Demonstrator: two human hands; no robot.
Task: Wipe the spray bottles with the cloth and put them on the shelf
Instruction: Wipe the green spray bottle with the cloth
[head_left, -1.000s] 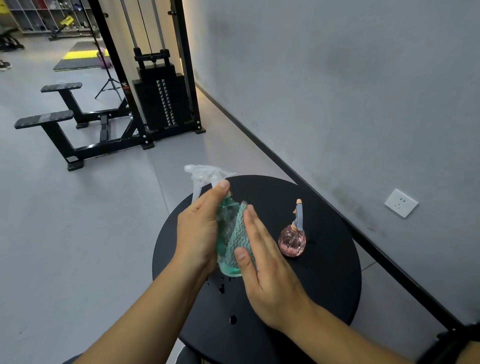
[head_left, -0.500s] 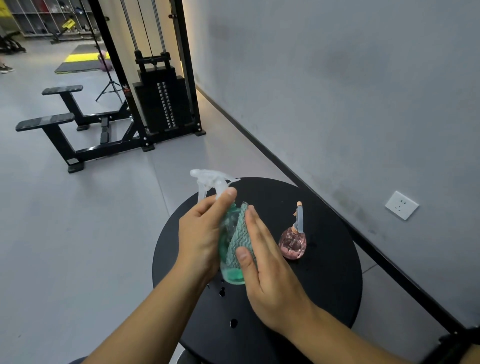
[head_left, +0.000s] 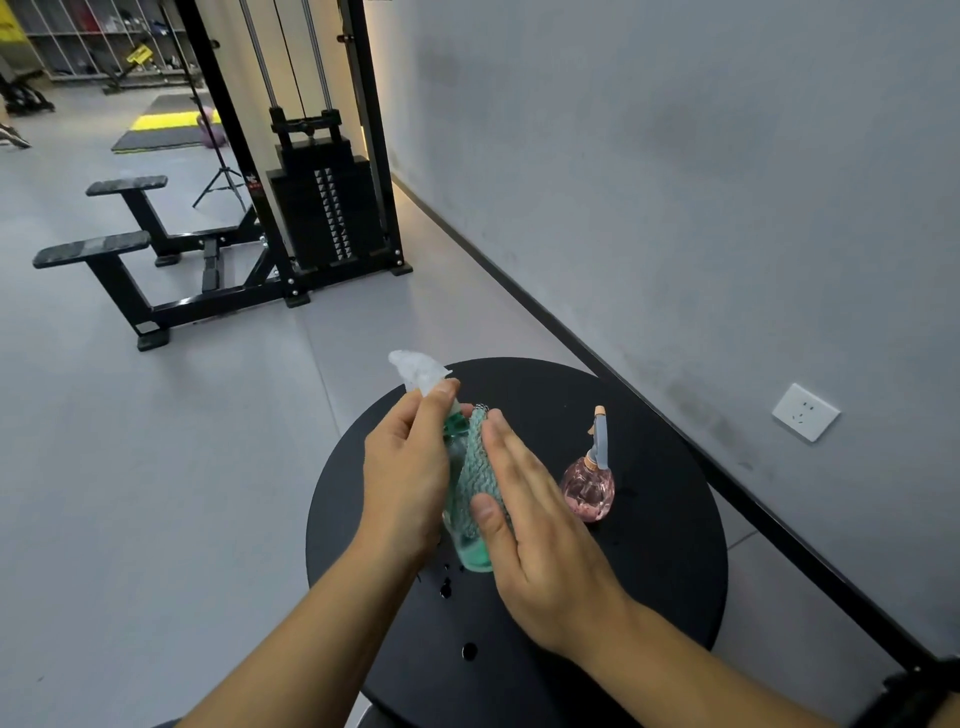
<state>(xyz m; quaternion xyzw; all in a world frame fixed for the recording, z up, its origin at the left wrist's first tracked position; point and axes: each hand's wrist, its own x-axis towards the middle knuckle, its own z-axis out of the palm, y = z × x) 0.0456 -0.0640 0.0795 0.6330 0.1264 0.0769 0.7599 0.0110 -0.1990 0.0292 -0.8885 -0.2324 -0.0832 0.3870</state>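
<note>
A green spray bottle (head_left: 470, 551) with a clear trigger head is held above the round black table (head_left: 665, 571). My left hand (head_left: 410, 473) grips its left side, the index finger up at the neck. My right hand (head_left: 535, 530) lies with straight fingers against a grey-green knitted cloth (head_left: 480, 467), pressing it to the bottle's right side. A small round pink spray bottle (head_left: 589, 486) with a grey-blue nozzle stands upright on the table, just right of my right hand.
A grey wall (head_left: 675, 182) with a white socket (head_left: 805, 412) runs along the right. A black cable weight machine (head_left: 322, 208) and its low benches (head_left: 93, 249) stand on the grey floor behind. Far shelving (head_left: 93, 36) sits at the top left.
My right hand has slid the cloth slightly up along the bottle. The bottle has tilted a little, its trigger head now leaning further left.
</note>
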